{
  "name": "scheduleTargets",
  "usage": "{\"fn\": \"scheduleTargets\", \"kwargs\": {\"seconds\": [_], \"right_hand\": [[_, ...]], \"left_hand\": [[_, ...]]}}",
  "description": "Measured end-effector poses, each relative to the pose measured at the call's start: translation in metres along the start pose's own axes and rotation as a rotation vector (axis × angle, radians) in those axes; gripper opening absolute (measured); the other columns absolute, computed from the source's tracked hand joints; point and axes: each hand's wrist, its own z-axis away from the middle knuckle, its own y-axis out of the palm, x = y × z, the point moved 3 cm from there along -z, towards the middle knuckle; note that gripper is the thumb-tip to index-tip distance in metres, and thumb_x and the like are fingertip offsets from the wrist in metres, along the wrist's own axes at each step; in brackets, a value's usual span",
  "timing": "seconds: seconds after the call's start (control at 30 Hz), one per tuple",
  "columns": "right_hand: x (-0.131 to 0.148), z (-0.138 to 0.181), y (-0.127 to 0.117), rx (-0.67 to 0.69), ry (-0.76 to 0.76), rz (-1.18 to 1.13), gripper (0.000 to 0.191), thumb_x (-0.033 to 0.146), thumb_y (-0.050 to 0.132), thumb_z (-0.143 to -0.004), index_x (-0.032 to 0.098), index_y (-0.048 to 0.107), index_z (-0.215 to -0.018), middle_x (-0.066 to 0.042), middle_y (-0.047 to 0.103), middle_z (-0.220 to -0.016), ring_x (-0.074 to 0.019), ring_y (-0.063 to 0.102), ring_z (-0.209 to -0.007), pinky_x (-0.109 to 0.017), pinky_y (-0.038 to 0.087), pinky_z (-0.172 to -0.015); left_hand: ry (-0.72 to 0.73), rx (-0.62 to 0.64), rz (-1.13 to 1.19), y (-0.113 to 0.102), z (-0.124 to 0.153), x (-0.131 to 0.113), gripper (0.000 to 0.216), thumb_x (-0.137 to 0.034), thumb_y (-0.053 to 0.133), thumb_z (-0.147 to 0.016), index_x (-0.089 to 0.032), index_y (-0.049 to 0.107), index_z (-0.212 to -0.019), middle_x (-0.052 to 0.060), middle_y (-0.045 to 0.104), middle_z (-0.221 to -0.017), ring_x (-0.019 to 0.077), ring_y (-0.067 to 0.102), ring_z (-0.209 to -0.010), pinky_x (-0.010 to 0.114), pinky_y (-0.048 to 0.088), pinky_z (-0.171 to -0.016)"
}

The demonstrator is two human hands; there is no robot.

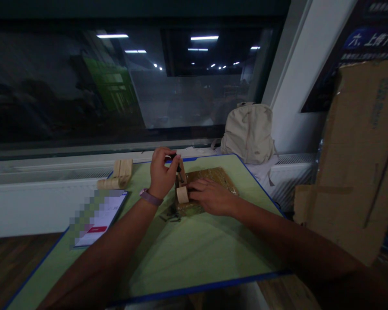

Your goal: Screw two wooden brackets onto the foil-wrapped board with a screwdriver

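My left hand (163,170), with a band on its wrist, is closed around the dark handle of a screwdriver (180,168). The tool points down at a small light-wood piece (183,195) with a rounded end. From the other side, my right hand (213,196) lies with its fingers against that wood; its fingertips are partly hidden, and it seems to hold the piece still. Underneath is a flat brown package (224,176) wrapped in shiny tape. Several small dark screws (172,216) lie on the table by the package's near left corner.
Other wooden parts (122,170) rest at the table's far left edge. A tablet or clipboard (100,221), partly blurred out, lies on the green table (187,258) at left. Beyond the far right corner is a beige backpack (248,133); large cardboard (352,172) stands at right.
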Motion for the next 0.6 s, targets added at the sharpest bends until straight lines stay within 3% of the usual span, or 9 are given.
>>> {"fn": "scheduleTargets", "kwargs": {"seconds": [0.2, 0.4, 0.6], "right_hand": [[-0.0012, 0.0002, 0.0009, 0.012, 0.007, -0.001, 0.038, 0.008, 0.057, -0.087, 0.02, 0.064, -0.121, -0.011, 0.061, -0.131, -0.0256, 0.054, -0.115, -0.042, 0.044, -0.098], [0.0009, -0.0005, -0.0024, 0.023, 0.017, -0.014, 0.037, 0.008, 0.058, -0.087, 0.019, 0.065, -0.121, -0.012, 0.062, -0.128, -0.0253, 0.055, -0.112, -0.043, 0.044, -0.098], [0.0022, -0.0003, -0.0048, 0.017, 0.01, -0.043, 0.038, 0.006, 0.056, -0.087, 0.019, 0.065, -0.121, -0.012, 0.061, -0.131, -0.0261, 0.054, -0.115, -0.044, 0.045, -0.098]], "left_hand": [[-0.057, 0.067, 0.049, 0.0025, 0.0019, -0.0003, 0.024, -0.032, 0.048, -0.099, -0.02, 0.064, -0.112, 0.008, 0.069, -0.108, 0.0184, 0.065, -0.099, 0.035, 0.053, -0.089], [-0.089, 0.062, 0.08, 0.0015, -0.0028, 0.001, 0.017, -0.033, 0.071, -0.084, -0.021, 0.07, -0.094, 0.005, 0.066, -0.097, 0.017, 0.063, -0.09, 0.028, 0.055, -0.074], [-0.218, 0.147, 0.275, 0.0079, -0.0027, 0.0082, 0.027, -0.038, 0.061, -0.091, -0.021, 0.066, -0.112, 0.007, 0.071, -0.1, 0.0181, 0.069, -0.093, 0.033, 0.056, -0.083]]}}
